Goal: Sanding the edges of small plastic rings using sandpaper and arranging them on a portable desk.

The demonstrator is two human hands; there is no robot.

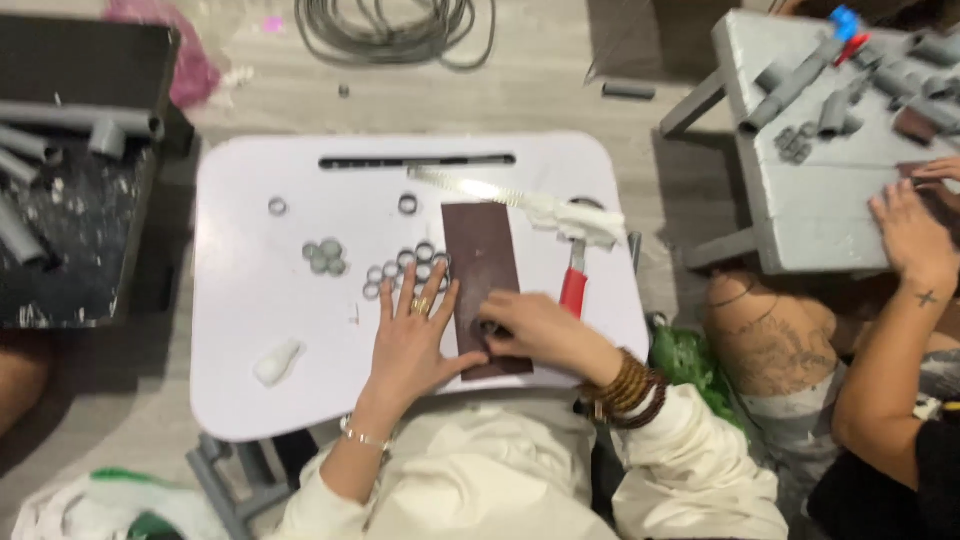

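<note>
Head view looks straight down on a small white desk [300, 300] with rounded corners and a long dark slot near its far edge, standing on a pale wood-look floor [560, 90]. A coil of grey cable [400, 25] lies on the floor beyond it, and a short grey pipe piece [628, 91] lies to the right of the coil.

A brown sheet of sandpaper [482, 255] lies lengthwise on the desk. The right hand [535, 330] presses a small grey ring [488, 327] down on its near end, fingers closed over the ring. The left hand [415, 345] lies flat and spread, its thumb on the sheet's left edge, holding nothing.

Just beyond the left fingertips sits a cluster of about nine grey rings [410, 265]. Left of that lies a tight group of four grey discs [325, 256]. Two single rings [277, 206] lie apart farther back. A saw blade with a wrapped handle [520, 205] lies slanted across the far end of the sheet, and a red-handled tool [573, 285] sits just right of it. A white lump [276, 362] rests near the desk's left front.

On the left stands a dark bench [70, 240] with grey pipes. On the right, another person's hand [910, 235] rests on a grey desk [800, 200] strewn with pipe fittings.
</note>
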